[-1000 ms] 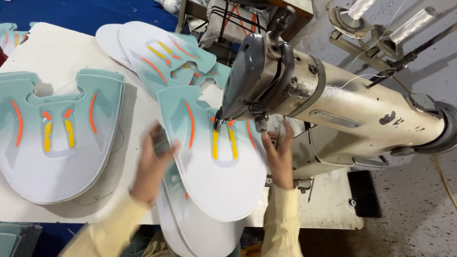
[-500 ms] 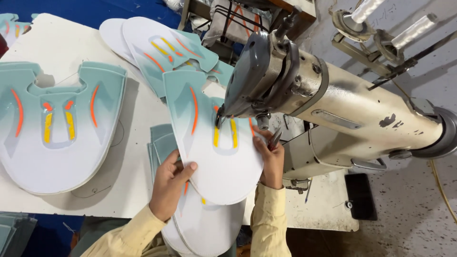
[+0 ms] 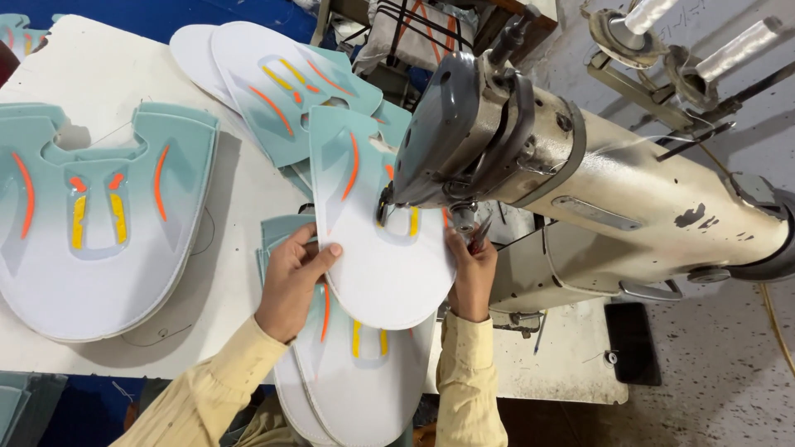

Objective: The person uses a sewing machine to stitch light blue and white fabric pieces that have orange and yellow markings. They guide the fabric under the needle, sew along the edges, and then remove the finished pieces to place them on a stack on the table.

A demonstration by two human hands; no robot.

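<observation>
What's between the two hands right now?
Head view: the white-and-teal panel under the sewing machine head spans between left hand and right hand; both grip its edges.

Two thread cones [image 3: 662, 29] behind the machine, blue floor [image 3: 248, 10] beyond the white table [image 3: 108, 74].

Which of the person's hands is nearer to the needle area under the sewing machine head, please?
The right hand. It rests on the white and teal shoe panel just below the sewing machine head; the left hand grips the panel's opposite edge, farther away.
</observation>
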